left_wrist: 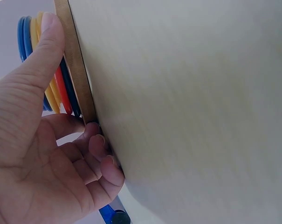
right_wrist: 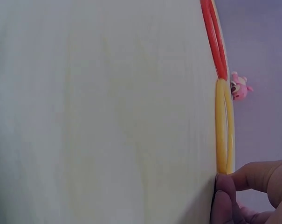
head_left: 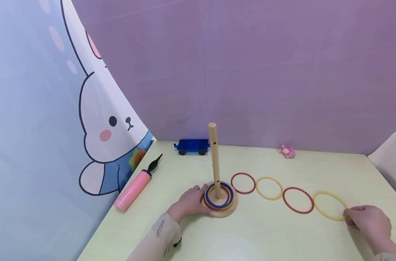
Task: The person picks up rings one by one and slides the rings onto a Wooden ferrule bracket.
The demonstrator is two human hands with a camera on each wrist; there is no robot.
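Bright head view, tabletop (head_left: pixel 250 239) glare, dimmer wrist views

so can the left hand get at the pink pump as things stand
Probably yes, if the left hand first releases the wooden base: only bare tabletop shows between that hand and the pink pump.

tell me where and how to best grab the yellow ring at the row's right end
Pinch the yellow ring by its right side, coming from the right, where the right hand pinches it. It is thin and low on the table, so a pinch likely suits it; its left end meets a red ring, while its right borders no other.
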